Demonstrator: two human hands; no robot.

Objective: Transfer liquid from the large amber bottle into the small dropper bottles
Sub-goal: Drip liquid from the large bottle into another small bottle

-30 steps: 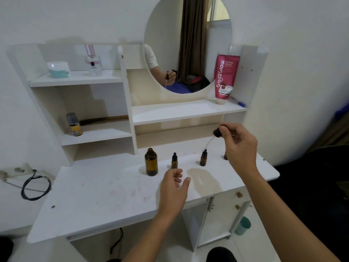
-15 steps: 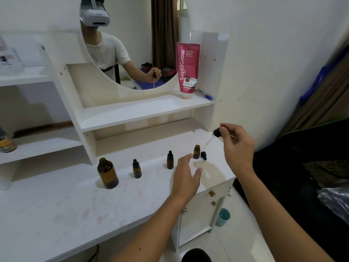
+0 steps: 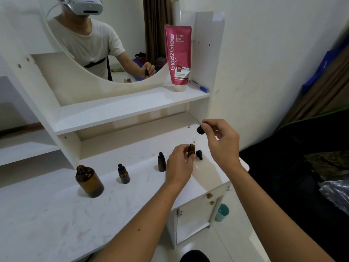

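Head view: both hands worked at the far-right uncapped dropper bottle (image 3: 191,149) on the white tabletop (image 3: 56,214).

We noted the left hand (image 3: 178,165) gripping that bottle, and the right hand (image 3: 221,142) pinching a dropper (image 3: 200,129) just above its mouth. A loose cap (image 3: 199,154) lay just beside it. Left of it stood two capped dropper bottles (image 3: 161,162), then, farthest, the large amber bottle (image 3: 89,180), uncapped.
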